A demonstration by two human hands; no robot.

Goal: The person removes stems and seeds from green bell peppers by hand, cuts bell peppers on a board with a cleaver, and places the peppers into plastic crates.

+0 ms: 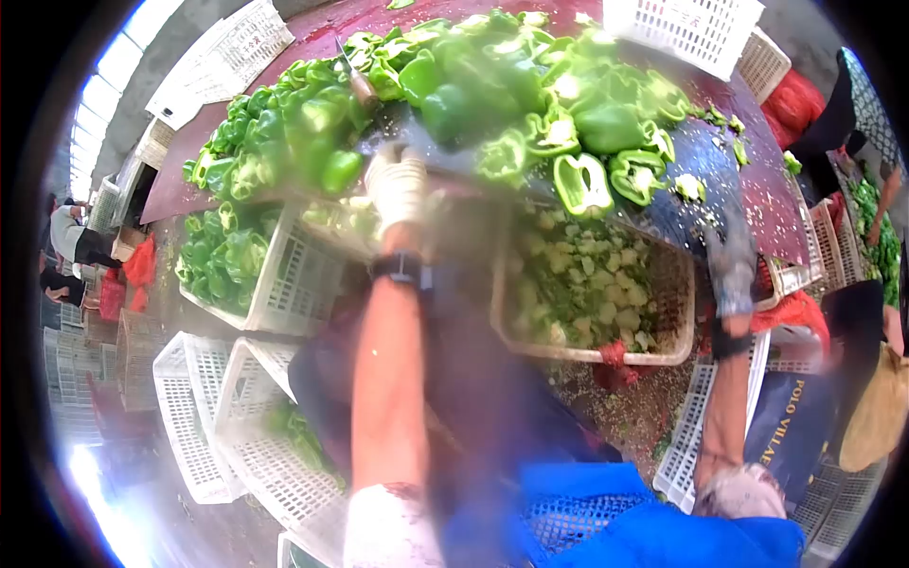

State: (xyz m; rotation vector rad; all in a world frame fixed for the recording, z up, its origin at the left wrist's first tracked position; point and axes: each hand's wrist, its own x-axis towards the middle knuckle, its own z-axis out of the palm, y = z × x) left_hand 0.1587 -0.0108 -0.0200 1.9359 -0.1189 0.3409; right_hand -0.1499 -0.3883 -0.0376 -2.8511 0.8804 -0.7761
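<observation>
My left hand (pixel 396 186), in a whitish glove with a dark watch at the wrist, is at the front edge of the work table (pixel 772 204). Its fingers are blurred, and I cannot see anything held in them. Just beyond it, a knife (pixel 363 91) with a brown handle lies against a heap of green bell peppers (pixel 445 109), many cut open. My right hand (pixel 732 260), in a grey glove, is by the table's right front edge. Smearing hides its fingers. Halved green peppers (pixel 582 186) and a loose pepper core (pixel 689 187) lie to its left.
Below the table edge, between my arms, stands a crate (pixel 688 327) of pepper cores and scraps. A white crate (pixel 308 270) with green peppers is at left, with more white crates (pixel 204 417) below it. White baskets (pixel 684 33) stand on the table's far side. Other people (pixel 76 237) are nearby.
</observation>
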